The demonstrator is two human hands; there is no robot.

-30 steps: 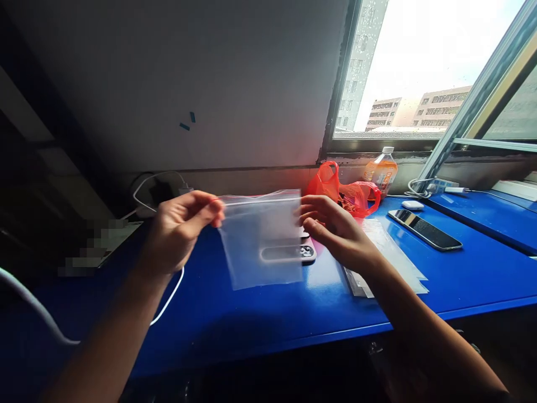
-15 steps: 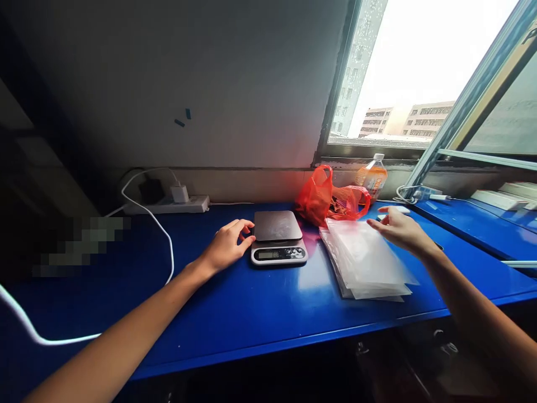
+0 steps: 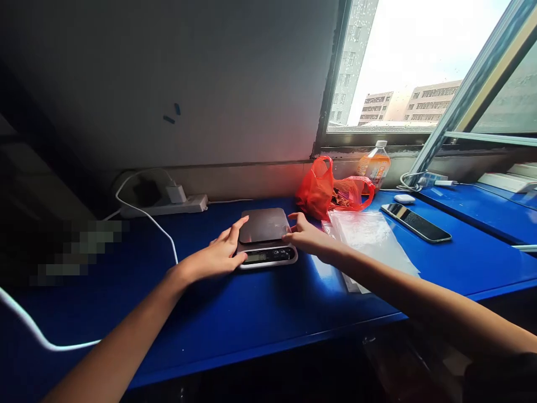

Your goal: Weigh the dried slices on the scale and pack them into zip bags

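Left hand (image 3: 215, 256) at 9 o'clock, right hand (image 3: 308, 236) at 3 | half-open, touching scale (image 3: 264, 225) between them | likely to steady it

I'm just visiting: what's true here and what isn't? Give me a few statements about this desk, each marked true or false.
1. The phone lies right of the translucent bags. True.
2. The right hand holds the phone. False: it is at the right side of the scale.
3. The bottle stands left of the red bag. False: it stands right of it.
4. The left hand is at the scale's left side. True.
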